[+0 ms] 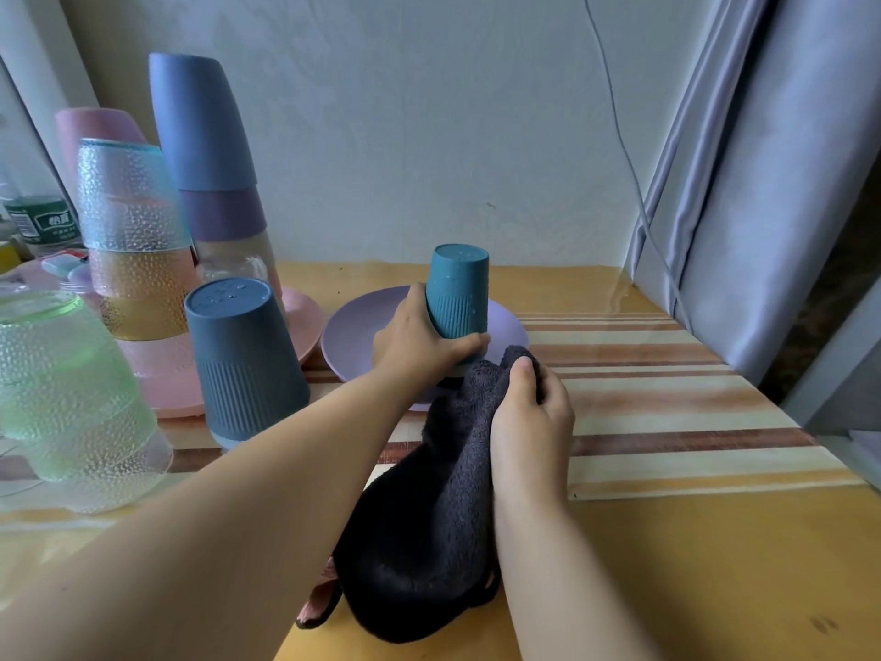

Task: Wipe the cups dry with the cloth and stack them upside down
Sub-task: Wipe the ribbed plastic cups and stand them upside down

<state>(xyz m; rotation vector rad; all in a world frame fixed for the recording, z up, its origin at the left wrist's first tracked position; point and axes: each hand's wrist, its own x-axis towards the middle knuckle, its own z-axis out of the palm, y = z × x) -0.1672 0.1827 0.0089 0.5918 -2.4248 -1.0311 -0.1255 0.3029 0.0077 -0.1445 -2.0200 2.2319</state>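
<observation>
My left hand [419, 338] grips a teal ribbed cup [458, 291], held upside down and tilted over a lilac plate [355, 338]. Its rim touches the dark cloth [438, 489], and water drops show on its base and side. My right hand [531, 417] clutches the top of that cloth just below the cup; the rest drapes down to the table. To the left, a dark blue ribbed cup [245, 360] stands upside down on another cup. Behind it rise a stack of blue and purple cups [205, 145] and a stack of dimpled glass cups [131, 221].
A green dimpled glass stack [71, 398] stands at the near left, pink plates [162, 379] beneath the stacks. A pink cup [97, 128] and a bottle [40, 221] are at far left. A grey curtain [743, 183] hangs right. The striped tablecloth [667, 412] covers the table.
</observation>
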